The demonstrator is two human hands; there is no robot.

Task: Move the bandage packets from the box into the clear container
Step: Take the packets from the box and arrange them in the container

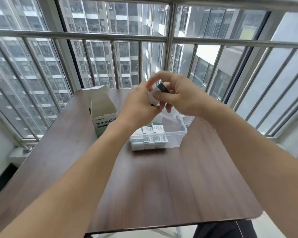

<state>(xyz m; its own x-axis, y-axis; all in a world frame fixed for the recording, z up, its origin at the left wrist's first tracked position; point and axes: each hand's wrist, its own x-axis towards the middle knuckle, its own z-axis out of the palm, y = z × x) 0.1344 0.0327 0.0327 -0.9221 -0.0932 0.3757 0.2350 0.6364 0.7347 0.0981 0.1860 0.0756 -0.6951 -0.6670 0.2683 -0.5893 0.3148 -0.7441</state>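
While both hands (159, 98) pinch a small stack of bandage packets (155, 96) above the clear container (176, 134), squaring it and lowering it beside the packets below seems wise.

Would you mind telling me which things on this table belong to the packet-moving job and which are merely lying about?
Part of the job:
- open box, standing left
- clear container, packets stacked inside
- white packets held between left hand and right hand

Just lying about:
- clear lid behind the container
- table itself
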